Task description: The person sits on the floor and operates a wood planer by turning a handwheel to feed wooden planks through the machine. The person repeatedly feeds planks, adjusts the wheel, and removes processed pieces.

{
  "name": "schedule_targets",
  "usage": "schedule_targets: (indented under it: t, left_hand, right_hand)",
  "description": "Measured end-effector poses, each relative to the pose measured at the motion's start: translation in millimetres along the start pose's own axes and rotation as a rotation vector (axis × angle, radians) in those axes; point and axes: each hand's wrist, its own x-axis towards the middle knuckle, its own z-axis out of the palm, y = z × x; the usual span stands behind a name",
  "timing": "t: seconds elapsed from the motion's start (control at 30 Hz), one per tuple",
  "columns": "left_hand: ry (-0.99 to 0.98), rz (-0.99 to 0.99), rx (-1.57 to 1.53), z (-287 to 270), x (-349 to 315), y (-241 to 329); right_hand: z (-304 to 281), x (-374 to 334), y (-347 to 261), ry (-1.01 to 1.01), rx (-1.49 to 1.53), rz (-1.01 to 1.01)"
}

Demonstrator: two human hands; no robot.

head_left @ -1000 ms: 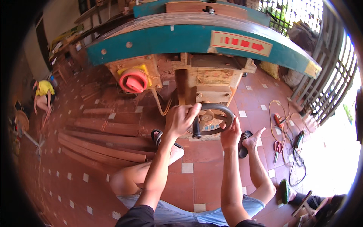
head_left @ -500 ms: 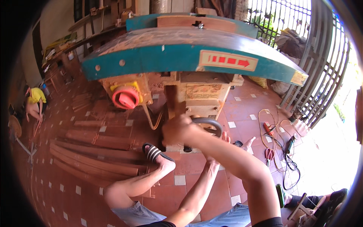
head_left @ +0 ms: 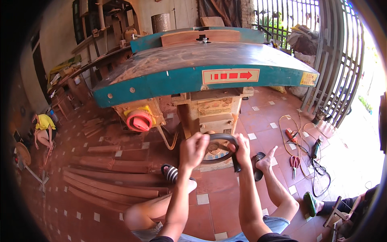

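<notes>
A black handwheel [head_left: 222, 137] sits on the front of a woodworking machine's dusty base. My left hand [head_left: 193, 150] is closed round the wheel's left rim. On the opposite side, my right hand [head_left: 242, 149] grips the right rim, just above a dark handle [head_left: 236, 163] that sticks out below it. Over both hands spreads the machine's metal table [head_left: 193, 55], with a teal edge bearing a red arrow sticker [head_left: 230, 76]. Left of the wheel is a red rotary switch [head_left: 139, 121] on a yellow plate.
Long wooden strips [head_left: 109, 183] lie on the tiled floor at left. To the right are an orange power tool [head_left: 291, 135], red-handled scissors [head_left: 295, 162], an angle grinder [head_left: 317, 147] and cords. One person in yellow [head_left: 45, 122] crouches far left; another person's green-shod foot [head_left: 310, 203] shows lower right.
My arms have uncrossed: the right hand has moved from the wheel's left to its right rim, and the left hand from right to left. The view has shifted slightly.
</notes>
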Motion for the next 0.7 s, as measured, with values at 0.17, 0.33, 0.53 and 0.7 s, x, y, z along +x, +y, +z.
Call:
schedule_targets:
  t: [0.17, 0.33, 0.53, 0.7]
  left_hand:
    - [0.303, 0.247, -0.008, 20.7, 1.5, 34.8]
    - [0.665, -0.566, -0.902, 63.3, -84.4, -91.9]
    - [0.513, -0.615, -1.918, 139.4, -94.1, -65.5]
    - [0.572, -0.661, -2.003, 156.2, -84.0, -51.6]
  right_hand:
    - [-9.5, -18.0, 52.0, 0.105, 0.521, 0.227]
    - [-11.1, 5.5, -9.3, -0.025, -0.157, 0.176]
    - [110.3, 51.3, -82.8, -0.824, -1.394, 0.010]
    - [150.5, 53.4, -74.5, -1.081, -1.787, -0.045]
